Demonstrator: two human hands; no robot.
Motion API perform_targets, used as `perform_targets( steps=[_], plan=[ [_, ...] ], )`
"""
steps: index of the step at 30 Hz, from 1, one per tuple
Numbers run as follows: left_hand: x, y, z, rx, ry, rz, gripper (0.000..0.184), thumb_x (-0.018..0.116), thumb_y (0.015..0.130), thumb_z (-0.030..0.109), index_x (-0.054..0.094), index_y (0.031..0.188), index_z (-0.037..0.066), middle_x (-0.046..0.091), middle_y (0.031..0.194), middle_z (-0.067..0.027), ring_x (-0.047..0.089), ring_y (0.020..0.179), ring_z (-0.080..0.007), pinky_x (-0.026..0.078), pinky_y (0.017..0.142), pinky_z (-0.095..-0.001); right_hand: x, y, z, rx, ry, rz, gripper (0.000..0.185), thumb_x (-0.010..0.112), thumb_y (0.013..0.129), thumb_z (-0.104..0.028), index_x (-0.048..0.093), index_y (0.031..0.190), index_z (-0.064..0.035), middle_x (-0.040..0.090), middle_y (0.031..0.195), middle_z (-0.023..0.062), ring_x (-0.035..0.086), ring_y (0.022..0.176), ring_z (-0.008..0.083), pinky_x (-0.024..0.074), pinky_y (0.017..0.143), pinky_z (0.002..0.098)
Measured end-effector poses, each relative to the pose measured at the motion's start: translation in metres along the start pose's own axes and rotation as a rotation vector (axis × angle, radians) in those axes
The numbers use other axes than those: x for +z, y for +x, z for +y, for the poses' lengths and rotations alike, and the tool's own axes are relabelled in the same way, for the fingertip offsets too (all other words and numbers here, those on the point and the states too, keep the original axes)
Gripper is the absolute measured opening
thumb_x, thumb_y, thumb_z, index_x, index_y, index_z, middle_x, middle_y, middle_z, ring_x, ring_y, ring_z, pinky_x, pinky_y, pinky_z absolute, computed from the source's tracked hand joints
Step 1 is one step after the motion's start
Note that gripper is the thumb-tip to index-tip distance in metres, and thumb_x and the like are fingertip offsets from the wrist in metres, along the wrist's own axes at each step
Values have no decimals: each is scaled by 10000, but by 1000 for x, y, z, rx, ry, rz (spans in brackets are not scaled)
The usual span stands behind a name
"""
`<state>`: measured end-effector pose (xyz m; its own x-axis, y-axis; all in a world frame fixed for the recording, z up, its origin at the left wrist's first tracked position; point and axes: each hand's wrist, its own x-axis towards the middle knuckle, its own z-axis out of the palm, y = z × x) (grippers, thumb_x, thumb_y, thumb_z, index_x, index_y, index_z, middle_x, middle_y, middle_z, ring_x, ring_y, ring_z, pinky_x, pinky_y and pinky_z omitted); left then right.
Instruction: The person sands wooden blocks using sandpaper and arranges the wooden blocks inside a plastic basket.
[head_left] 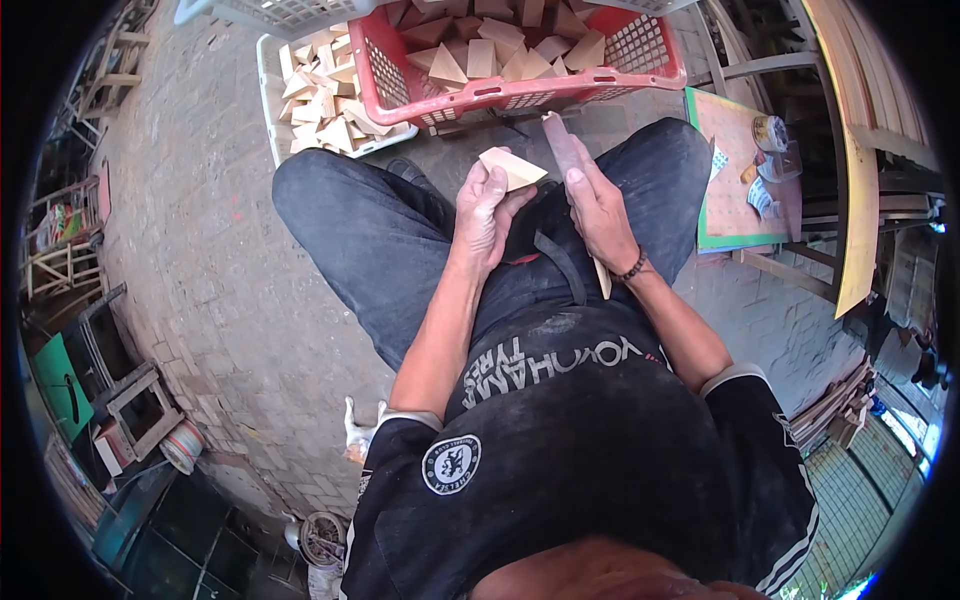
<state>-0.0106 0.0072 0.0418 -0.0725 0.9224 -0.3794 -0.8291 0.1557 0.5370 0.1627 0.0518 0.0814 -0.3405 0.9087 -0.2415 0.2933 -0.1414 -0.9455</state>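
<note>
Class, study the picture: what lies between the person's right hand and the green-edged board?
In the head view, the person's dark-trousered right leg, bent at the knee, lies between the right hand and the green-edged board.

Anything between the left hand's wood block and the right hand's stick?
Nothing visible: the wood block in the left hand points its tip toward the stick in the right hand, across an open gap.

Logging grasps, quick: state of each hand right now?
Left hand: closed, holding an angled wooden block.
Right hand: closed, holding a long flat stick.
</note>
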Motion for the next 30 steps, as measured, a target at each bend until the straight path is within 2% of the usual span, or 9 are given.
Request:
perform_targets(
  steps=[2,6,12,14,21,22,24,28,30],
  plan=[
    [-5,1,-5,12,61,-27,456,651,984,320,511,1308,30,639,1190,-110,646,1108,-236,556,973,-416,1,-5,-12,-291,-137,53,568,481,1045,-259,358,1510,43,506,1449,271,507,1351,317,381,1096,354],
    [2,-2,-4,-22,-22,-55,380,678,968,236,531,1247,25,644,1189,-121,657,1105,-237,554,982,-411,8,-1,-8,-385,-246,19,542,473,1049,-231,362,1509,34,507,1437,279,503,1353,371,385,1104,371],
    [-7,-2,0,-151,133,-97,280,718,924,142,579,1132,16,668,1125,-107,674,1029,-181,566,959,-363,-2,9,-16,-217,-75,-96,547,460,1054,-240,350,1513,36,488,1466,269,494,1363,362,374,1112,363],
    [-12,-1,-2,-241,357,-140,303,738,913,163,591,1138,22,674,1105,-84,666,1016,-153,566,944,-333,-1,11,-1,-293,-128,-86,551,460,1055,-251,348,1515,33,478,1478,267,490,1369,352,373,1114,362],
    [-4,-5,-7,-160,717,-158,437,563,1028,292,542,1337,-16,653,1111,-53,612,1004,-111,513,877,-275,2,-3,1,-229,-262,-153,549,463,1052,-265,368,1502,34,519,1413,290,514,1315,419,408,1078,402],
    [-6,-4,-12,-159,717,-157,437,563,1028,292,542,1337,-16,653,1111,-53,612,1004,-111,513,877,-275,4,-5,2,-237,-260,-119,546,464,1050,-265,376,1497,36,531,1395,294,521,1297,434,418,1066,412],
    [-6,-3,-21,100,772,-132,409,540,1033,265,549,1320,-26,643,1118,-57,589,1007,-115,477,900,-274,3,-10,1,-265,-287,-127,547,464,1049,-266,375,1497,36,536,1383,300,529,1282,441,424,1056,417],
    [-6,-9,-15,108,913,-150,377,515,1036,217,547,1318,-30,635,1146,-62,575,1038,-126,455,936,-283,-4,2,9,-301,-328,-141,560,464,1045,-264,355,1513,22,565,1312,323,571,1197,472,444,1019,424],
    [0,-10,-10,53,915,-177,336,498,1035,210,560,1261,-31,667,1069,-140,627,1015,-214,483,902,-348,-6,10,11,-270,-331,-116,564,469,1041,-265,354,1515,17,568,1299,327,579,1174,477,452,1005,428]
  ],
)
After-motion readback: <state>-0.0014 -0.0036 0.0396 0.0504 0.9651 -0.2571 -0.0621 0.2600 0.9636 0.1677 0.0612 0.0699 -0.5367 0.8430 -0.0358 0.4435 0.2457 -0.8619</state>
